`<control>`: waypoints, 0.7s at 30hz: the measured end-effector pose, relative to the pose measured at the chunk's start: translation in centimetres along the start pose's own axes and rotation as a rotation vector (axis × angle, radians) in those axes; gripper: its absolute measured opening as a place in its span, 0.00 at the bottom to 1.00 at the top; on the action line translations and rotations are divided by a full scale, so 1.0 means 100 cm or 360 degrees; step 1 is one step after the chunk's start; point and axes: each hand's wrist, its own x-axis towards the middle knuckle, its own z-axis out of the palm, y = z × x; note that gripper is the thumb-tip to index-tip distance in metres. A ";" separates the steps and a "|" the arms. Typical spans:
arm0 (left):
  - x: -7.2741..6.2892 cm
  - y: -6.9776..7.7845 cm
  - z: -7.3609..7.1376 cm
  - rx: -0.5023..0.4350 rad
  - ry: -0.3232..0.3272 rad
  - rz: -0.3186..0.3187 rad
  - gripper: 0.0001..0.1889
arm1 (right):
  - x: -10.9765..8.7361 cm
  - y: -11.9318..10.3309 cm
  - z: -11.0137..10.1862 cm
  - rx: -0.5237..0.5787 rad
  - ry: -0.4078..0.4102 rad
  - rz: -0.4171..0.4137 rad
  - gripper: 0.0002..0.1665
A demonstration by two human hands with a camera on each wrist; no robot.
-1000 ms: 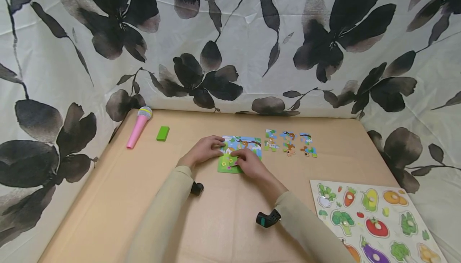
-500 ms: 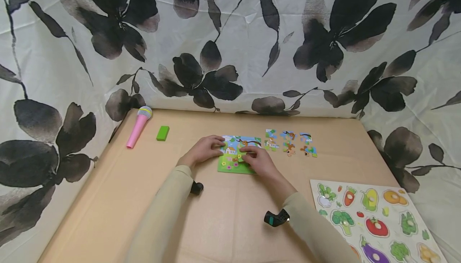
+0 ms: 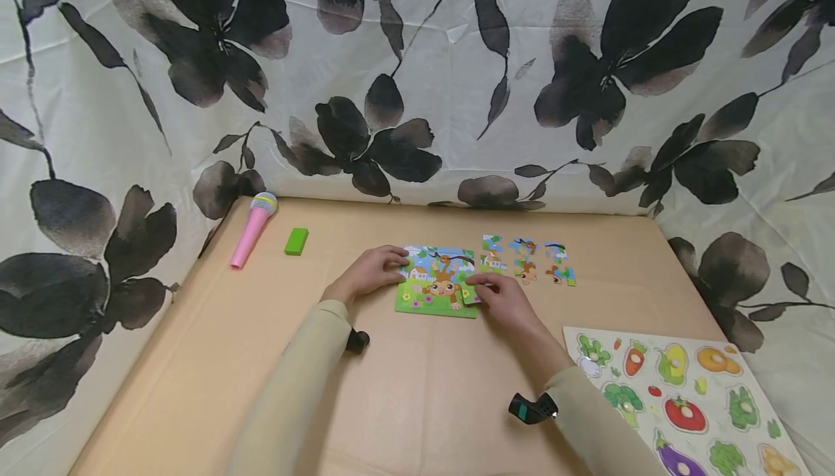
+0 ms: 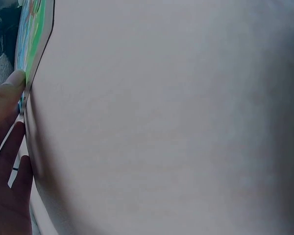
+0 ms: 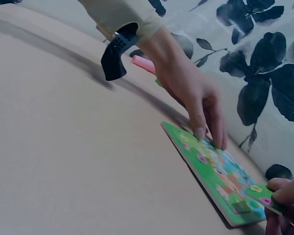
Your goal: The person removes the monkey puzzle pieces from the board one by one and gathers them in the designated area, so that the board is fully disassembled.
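A jigsaw puzzle board [image 3: 425, 305] with a monkey picture and a green lower border lies flat on the table. My left hand [image 3: 372, 271] rests on its left side, thumb and fingertips touching it. In the left wrist view the thumb [image 4: 15, 79] lies against the board's edge, the other fingers nearly straight. My right hand [image 3: 513, 307] pinches a green puzzle piece [image 3: 469, 295] at the board's lower right. The right wrist view shows this piece [image 5: 261, 194] tilted just over the board, with a yellow and a pink flower on it; the fingers hide its far end.
Several loose puzzle pieces [image 3: 524, 271] lie in two rows right of the board. A white vegetable board [image 3: 654, 412] sits at the lower right. At the left are a pink toy microphone [image 3: 251, 233] and a green block [image 3: 296, 241]. A floral cloth [image 3: 470, 164] hangs behind the table.
My right hand has moved right across the puzzle board with the puzzle piece, from the lower middle to the lower right corner, uncovering the monkey. My left hand has stayed put.
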 end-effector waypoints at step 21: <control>0.000 0.003 -0.001 -0.0006 -0.0007 0.0007 0.20 | -0.009 0.021 -0.032 -0.0396 0.0080 -0.0063 0.17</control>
